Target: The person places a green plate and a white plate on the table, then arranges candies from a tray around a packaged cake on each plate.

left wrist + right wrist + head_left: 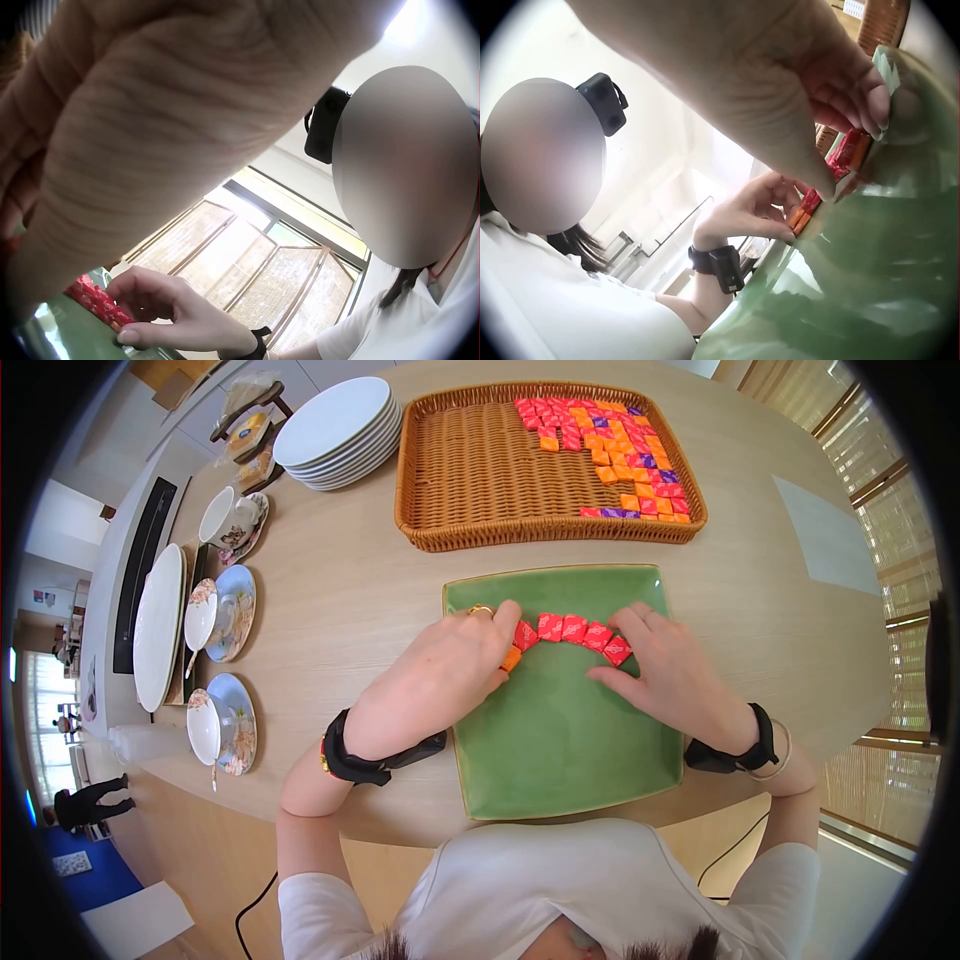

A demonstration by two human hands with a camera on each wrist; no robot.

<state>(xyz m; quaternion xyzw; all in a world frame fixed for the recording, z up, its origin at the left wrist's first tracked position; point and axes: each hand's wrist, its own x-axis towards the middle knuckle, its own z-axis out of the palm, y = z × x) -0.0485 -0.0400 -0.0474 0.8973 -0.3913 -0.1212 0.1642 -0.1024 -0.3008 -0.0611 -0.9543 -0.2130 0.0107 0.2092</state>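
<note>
On the green square plate point(570, 730), several red wrapped candies point(574, 629) form a curved row across the upper part. My left hand point(450, 660) is at the row's left end, thumb and fingers pinching an orange wrapped candy point(511, 658); a ring shows on one finger. At the other end, my right hand point(675, 670) has its thumb and fingers spread around the last red candy point(617, 651), the thumb tip low beside it. The right wrist view shows the left hand's thumb against orange candies point(800, 220). The left palm hides part of the row in the left wrist view.
Behind the plate stands a wicker tray point(480, 540) with red, orange and purple candies along its right side. A stack of white plates point(335, 425) is at the back left. Cups on saucers point(235, 725) and a white oval dish point(158, 630) line the left.
</note>
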